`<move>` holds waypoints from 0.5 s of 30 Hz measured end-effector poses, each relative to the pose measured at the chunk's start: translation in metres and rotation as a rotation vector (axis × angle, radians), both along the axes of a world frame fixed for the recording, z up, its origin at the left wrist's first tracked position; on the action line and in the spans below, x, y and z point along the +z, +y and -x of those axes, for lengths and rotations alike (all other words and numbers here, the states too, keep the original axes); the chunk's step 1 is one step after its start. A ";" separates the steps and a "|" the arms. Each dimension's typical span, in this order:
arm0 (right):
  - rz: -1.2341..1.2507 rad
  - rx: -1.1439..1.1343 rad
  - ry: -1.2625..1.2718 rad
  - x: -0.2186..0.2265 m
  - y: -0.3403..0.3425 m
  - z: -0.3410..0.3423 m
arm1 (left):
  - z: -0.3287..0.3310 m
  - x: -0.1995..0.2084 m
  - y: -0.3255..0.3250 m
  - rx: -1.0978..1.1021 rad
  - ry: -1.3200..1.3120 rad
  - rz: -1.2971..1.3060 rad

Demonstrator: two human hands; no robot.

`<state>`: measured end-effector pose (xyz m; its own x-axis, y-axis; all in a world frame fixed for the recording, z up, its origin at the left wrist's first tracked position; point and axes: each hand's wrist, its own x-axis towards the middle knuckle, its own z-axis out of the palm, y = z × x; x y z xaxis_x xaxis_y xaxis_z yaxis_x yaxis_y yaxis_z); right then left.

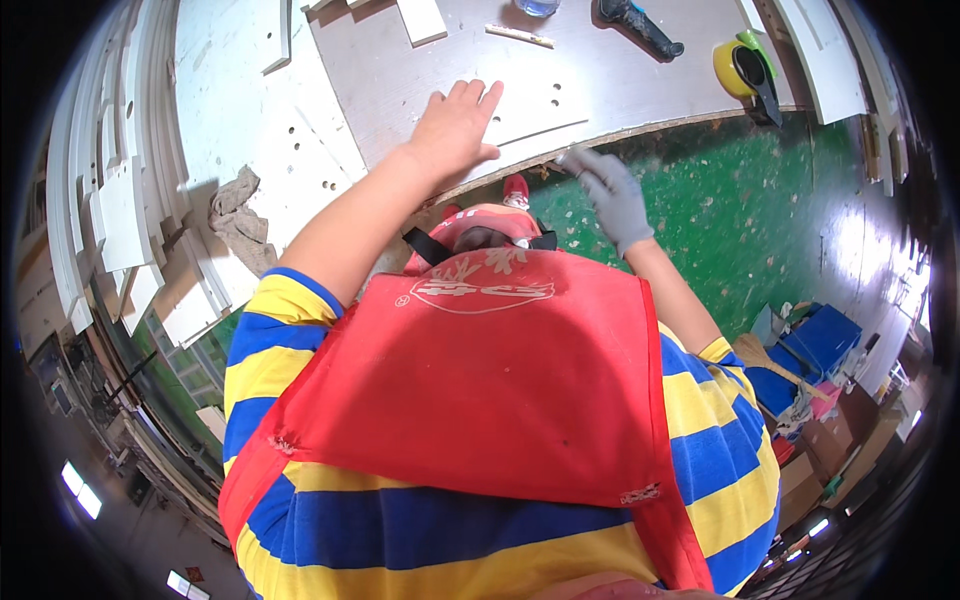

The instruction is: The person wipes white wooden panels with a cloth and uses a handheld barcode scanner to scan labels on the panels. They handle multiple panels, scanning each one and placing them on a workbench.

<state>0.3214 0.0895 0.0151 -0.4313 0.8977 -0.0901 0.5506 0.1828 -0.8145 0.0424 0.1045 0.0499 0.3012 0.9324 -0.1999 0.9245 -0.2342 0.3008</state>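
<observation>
Best press evenly: left hand [453,130], 11 o'clock, fingers spread on white board [535,118]; right hand [612,197], 1 o'clock, loosely open; both seemingly empty.

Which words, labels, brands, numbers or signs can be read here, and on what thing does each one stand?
Red apron: white lettering with a small sign beside it, which I will not copy out.
Apron near the right strap: pale marks, too small to read.
Yellow tape roll: no readable text.
</observation>
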 end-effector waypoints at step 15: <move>0.051 -0.222 0.079 -0.016 0.056 0.049 | 0.034 -0.038 -0.008 0.509 -0.476 0.188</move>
